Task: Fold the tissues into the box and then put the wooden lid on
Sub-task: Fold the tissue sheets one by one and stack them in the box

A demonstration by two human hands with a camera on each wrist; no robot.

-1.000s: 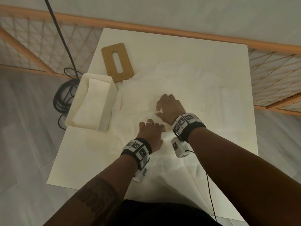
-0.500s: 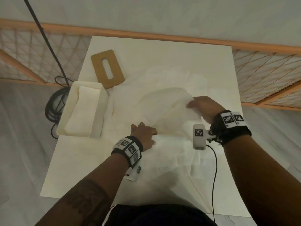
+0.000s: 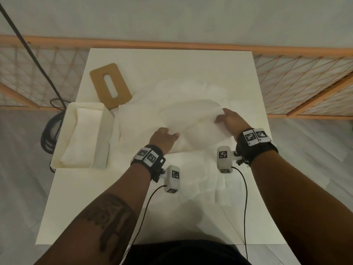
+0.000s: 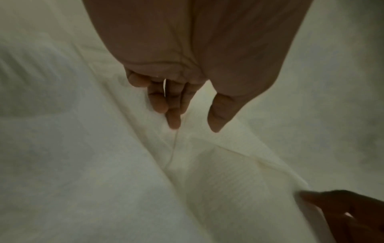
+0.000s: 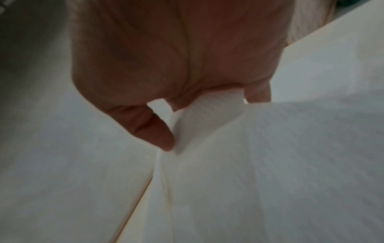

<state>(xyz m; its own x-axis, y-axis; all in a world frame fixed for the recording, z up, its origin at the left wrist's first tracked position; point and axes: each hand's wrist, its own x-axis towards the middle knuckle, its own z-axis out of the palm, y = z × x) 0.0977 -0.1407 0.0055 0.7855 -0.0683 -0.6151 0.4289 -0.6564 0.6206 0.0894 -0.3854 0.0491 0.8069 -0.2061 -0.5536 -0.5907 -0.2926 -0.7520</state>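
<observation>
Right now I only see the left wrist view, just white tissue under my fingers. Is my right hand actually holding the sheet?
Observer: Yes, the right hand pinches an edge of the white tissue sheet between thumb and fingers.
Operator: Anything packed away yet?
Observer: The cream rectangular box already holds a folded white tissue stack.
Operator: And what closes it?
Observer: The brown slotted wooden lid lies flat on the white table, beyond the box.

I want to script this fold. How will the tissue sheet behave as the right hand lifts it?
Probably floppy: the tissue sheet billows and drapes from the right hand pinching its edge. Likely very light, as one pinch raises it. It may tear if tugged, since the left hand rests on the pile.
</observation>
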